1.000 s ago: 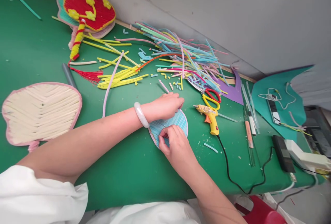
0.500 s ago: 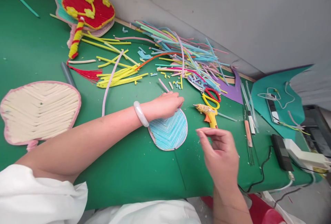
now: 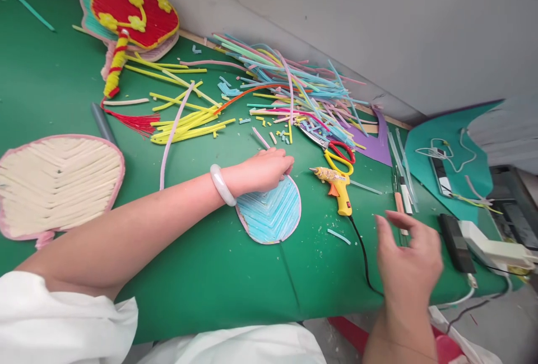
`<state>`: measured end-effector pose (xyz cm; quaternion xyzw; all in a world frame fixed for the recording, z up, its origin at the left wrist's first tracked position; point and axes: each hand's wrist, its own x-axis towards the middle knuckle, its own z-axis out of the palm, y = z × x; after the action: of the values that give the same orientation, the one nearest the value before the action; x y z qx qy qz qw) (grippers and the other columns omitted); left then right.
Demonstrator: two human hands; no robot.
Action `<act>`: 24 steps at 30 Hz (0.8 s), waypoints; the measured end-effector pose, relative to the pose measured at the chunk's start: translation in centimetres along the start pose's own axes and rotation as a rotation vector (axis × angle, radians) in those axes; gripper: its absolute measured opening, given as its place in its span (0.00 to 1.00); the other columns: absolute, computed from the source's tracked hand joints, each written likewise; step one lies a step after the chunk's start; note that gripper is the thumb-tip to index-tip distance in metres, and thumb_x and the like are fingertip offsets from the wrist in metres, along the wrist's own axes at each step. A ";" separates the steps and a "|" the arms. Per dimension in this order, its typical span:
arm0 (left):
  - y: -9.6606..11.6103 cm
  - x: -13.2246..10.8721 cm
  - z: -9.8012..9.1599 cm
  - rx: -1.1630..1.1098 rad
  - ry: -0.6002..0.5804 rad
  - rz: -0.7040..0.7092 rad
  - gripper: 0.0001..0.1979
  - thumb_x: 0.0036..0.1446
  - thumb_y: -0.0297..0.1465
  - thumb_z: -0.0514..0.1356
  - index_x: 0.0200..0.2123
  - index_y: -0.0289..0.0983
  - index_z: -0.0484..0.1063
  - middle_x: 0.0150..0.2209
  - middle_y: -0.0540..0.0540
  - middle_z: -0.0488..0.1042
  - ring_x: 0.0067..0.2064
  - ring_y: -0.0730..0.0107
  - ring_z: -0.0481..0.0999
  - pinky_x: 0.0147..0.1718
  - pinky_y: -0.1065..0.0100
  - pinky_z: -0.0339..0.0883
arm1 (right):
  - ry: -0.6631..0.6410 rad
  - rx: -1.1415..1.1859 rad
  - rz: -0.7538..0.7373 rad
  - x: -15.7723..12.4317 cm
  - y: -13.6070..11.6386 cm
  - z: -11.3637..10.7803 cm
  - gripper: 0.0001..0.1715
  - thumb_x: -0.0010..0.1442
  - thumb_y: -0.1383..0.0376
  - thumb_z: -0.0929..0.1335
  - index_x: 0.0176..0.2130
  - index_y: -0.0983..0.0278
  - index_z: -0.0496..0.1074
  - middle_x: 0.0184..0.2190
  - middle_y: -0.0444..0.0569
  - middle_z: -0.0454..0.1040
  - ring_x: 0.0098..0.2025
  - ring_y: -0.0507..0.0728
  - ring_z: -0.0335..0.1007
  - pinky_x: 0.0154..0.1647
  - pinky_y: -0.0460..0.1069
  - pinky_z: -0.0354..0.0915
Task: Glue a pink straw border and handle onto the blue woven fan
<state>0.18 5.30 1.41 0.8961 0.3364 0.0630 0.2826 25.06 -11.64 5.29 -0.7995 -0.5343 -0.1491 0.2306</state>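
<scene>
My left hand [image 3: 269,169], with a white bangle on its wrist, is closed over the far edge of a small round fan [image 3: 271,215]. The fan face is covered in blue strips in a V pattern, with a pink rim. Its far part is hidden under my fingers. A short pink strip [image 3: 261,137] sticks out just beyond that hand. My right hand [image 3: 409,260] hovers over the table's right side, thumb and fingers apart, holding nothing. Left of it lies a yellow hot glue gun [image 3: 342,199], nozzle pointing left, beside red-and-yellow-handled scissors [image 3: 338,158].
A cream fan [image 3: 63,185] lies left, and a red fan with yellow flowers [image 3: 134,8] behind it. Yellow strips [image 3: 189,123] and a pile of coloured strips [image 3: 294,84] lie toward the wall. A black adapter [image 3: 456,243] and cords sit right; a cord [image 3: 363,257] trails from the glue gun.
My right hand has moved right and slightly down, and its fingers have spread from a pinch. The glue gun's handle and cord are now uncovered. My left hand stays on the blue fan.
</scene>
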 end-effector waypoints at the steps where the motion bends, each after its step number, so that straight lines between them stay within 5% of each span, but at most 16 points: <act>1: 0.0 0.0 0.0 0.001 0.001 0.001 0.07 0.62 0.24 0.55 0.42 0.37 0.70 0.45 0.41 0.71 0.47 0.60 0.70 0.45 0.63 0.62 | -0.072 0.106 -0.034 -0.6 -1.5 0.5 0.14 0.61 0.53 0.67 0.38 0.61 0.75 0.36 0.53 0.75 0.43 0.64 0.70 0.47 0.59 0.63; 5: 0.0 0.1 0.1 0.007 0.009 -0.005 0.06 0.62 0.25 0.56 0.42 0.37 0.69 0.44 0.41 0.71 0.46 0.60 0.70 0.44 0.63 0.62 | -0.460 0.407 -0.262 -3.0 -7.6 2.5 0.06 0.64 0.60 0.67 0.37 0.58 0.73 0.35 0.47 0.76 0.40 0.58 0.71 0.44 0.54 0.63; 7: 0.0 0.2 0.2 0.011 0.013 -0.009 0.06 0.62 0.24 0.56 0.42 0.37 0.69 0.45 0.41 0.71 0.46 0.59 0.70 0.45 0.63 0.62 | -0.509 0.375 -0.399 -3.8 -9.7 3.2 0.04 0.65 0.64 0.67 0.39 0.60 0.73 0.35 0.47 0.77 0.40 0.58 0.70 0.44 0.54 0.60; 18: 0.0 0.1 0.2 0.016 0.010 -0.011 0.08 0.62 0.24 0.55 0.43 0.36 0.70 0.46 0.41 0.71 0.48 0.59 0.70 0.45 0.63 0.62 | -0.288 0.062 -0.799 -4.7 -12.1 3.9 0.06 0.66 0.72 0.66 0.40 0.64 0.72 0.30 0.46 0.76 0.34 0.55 0.67 0.46 0.54 0.56; 24: 0.0 0.1 0.1 0.018 0.015 -0.010 0.08 0.62 0.23 0.54 0.43 0.36 0.70 0.45 0.40 0.71 0.47 0.59 0.70 0.45 0.63 0.62 | -0.235 0.104 -0.789 -5.0 -12.1 4.4 0.05 0.64 0.73 0.66 0.36 0.64 0.70 0.28 0.46 0.74 0.33 0.56 0.67 0.42 0.53 0.59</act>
<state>0.28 5.24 1.31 0.8964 0.3434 0.0654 0.2724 11.99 -9.29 1.65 -0.5321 -0.8293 -0.1067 0.1330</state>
